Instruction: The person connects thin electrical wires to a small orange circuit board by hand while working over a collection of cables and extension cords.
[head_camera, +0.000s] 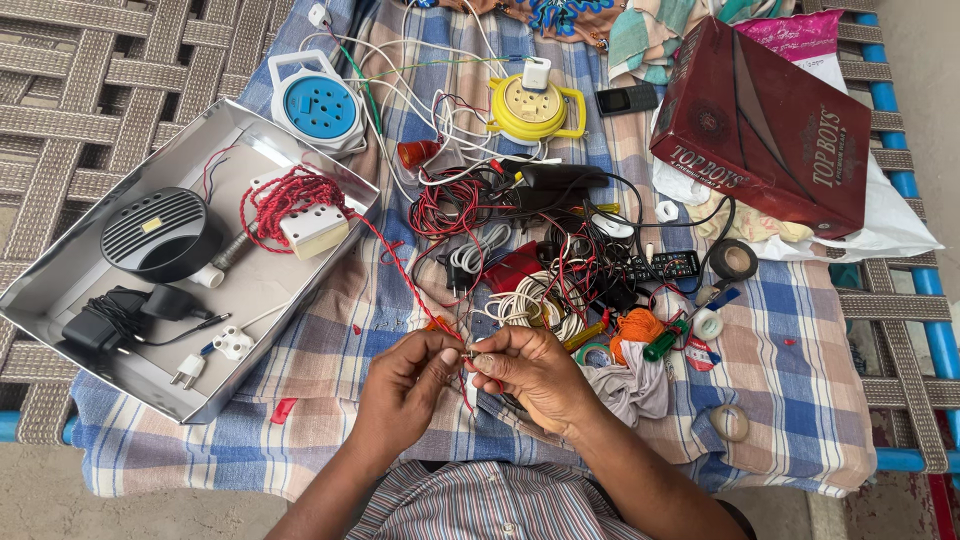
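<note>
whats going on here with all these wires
A person sits at a cot covered with a checked cloth and pinches the end of a thin red wire between the fingertips of both hands, left hand and right hand close together. The wire runs back to a red coil by a white socket block in a shallow metal tray. Beyond the hands lies a tangle of cables, two round extension reels and a dark red box.
</note>
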